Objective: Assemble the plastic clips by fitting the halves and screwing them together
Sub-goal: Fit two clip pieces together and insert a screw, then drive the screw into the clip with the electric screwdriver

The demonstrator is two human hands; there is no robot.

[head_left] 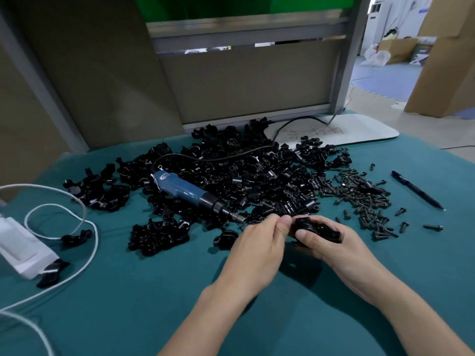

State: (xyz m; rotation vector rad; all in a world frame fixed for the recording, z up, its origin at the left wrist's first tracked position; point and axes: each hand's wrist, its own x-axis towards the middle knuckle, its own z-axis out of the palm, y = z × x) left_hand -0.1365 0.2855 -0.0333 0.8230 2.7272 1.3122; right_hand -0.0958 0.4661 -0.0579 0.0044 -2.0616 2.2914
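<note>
Both hands meet over the teal cloth in front of a big heap of black clip halves (231, 170). My right hand (331, 242) grips a black plastic clip (316, 229), thumb across its front. My left hand (259, 242) pinches the clip's left end with its fingertips; whether a screw sits between them I cannot tell. A blue electric screwdriver (185, 191) lies on the heap, tip pointing toward my hands. Loose black screws (362, 196) are scattered to the right of the heap.
A black pen (416, 189) lies at the far right. At the left are a white power strip (23, 245) and a looping white cable (84, 227), with stray clips beside them. A grey partition (244, 80) stands behind the table, and a white board (359, 129) lies at its foot.
</note>
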